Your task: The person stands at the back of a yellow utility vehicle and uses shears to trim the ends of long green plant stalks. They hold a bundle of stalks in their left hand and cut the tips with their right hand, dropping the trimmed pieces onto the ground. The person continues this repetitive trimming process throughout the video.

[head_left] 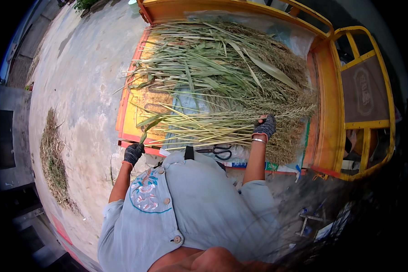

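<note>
Two gloved hands work apart: the left hand [133, 154] grips a green leaf [152, 125], the right hand [265, 126] closes around pale stalks [204, 128] near their seed heads [297, 110]. Green stalks [190, 67] lie beyond both hands; black scissors [207, 150] lie between.

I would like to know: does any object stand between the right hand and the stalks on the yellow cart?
No, nothing visible does: the gloved right hand is right at the stalks, near their seed heads. The black-handled scissors lie at the near edge of the cart, left of that hand, not between.
</note>
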A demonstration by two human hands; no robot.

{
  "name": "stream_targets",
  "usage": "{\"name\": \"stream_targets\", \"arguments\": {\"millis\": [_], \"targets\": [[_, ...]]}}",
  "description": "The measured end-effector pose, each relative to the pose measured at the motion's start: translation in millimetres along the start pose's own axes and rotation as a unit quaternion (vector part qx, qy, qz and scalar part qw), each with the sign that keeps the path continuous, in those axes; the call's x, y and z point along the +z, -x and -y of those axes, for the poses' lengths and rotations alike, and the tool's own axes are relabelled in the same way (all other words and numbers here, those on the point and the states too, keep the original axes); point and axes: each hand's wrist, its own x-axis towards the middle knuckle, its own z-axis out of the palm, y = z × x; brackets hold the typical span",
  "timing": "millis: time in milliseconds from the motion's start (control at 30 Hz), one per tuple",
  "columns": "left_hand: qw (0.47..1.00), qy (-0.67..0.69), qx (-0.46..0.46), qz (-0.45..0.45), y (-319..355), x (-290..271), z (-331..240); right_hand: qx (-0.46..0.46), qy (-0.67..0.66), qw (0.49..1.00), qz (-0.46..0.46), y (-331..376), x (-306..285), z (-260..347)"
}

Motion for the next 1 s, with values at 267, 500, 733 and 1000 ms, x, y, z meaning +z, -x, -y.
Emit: {"name": "stream_targets", "arguments": {"millis": [267,500,733,1000], "targets": [[0.781,-0.472,-0.295,-0.285,76,-90,-54,0.050,0.113,0.992,-0.016,17,17,-47],[0.852,-0.430,0.256,-0.154,61,16,-170,0.033,0.200,0.973,0.111,72,56,-70],[0.867,-0.394,0.305,0.008,36,65,-164,0.015,0.192,0.976,0.103,105,71,-41],[0.852,-0.433,0.271,0.113,23,80,-171,-0.064,0.252,0.953,0.158,115,72,-30]]}}
